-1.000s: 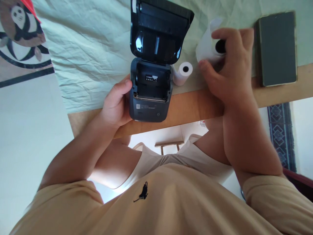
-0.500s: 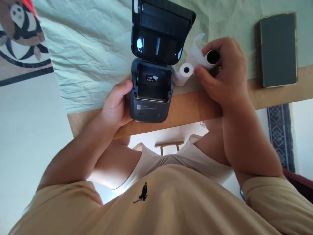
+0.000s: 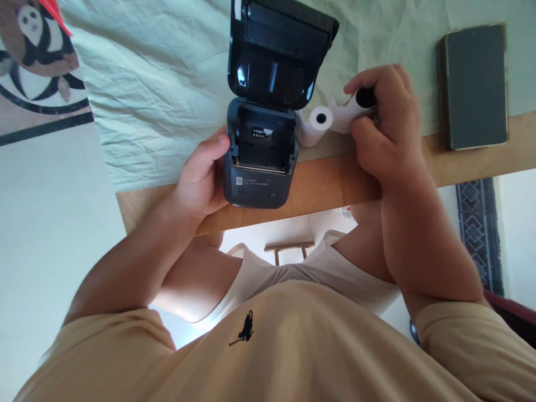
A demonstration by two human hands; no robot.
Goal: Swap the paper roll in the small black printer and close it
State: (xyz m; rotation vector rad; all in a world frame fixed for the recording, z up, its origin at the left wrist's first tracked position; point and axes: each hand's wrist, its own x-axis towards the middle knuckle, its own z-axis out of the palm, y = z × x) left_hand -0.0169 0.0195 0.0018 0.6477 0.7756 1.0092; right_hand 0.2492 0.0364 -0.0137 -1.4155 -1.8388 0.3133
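My left hand (image 3: 205, 173) grips the side of a dark portable label printer (image 3: 259, 184), thumb on its upper edge and the other fingers hidden behind it. The printer's lid (image 3: 280, 56) stands raised, and its paper bay shows with a small printed label inside. To the right, my right hand (image 3: 389, 123) is closed on a white paper roll (image 3: 348, 113) with a wide black core. A loose end of paper hangs off that roll. Between printer and right hand stands a smaller white paper roll (image 3: 315, 129) with a narrow dark core.
A dark smartphone (image 3: 477, 86) lies at the right on the pale green cloth (image 3: 159, 67). The table's wooden front edge (image 3: 330, 178) runs below the printer. A panda picture (image 3: 42, 56) is at the upper left. Beneath the table a small wooden stool (image 3: 288, 247) shows.
My right thumb has drawn back toward the palm along the held roll. The roll's loose paper end, raised before, now sits lower. The printer has shifted very slightly right.
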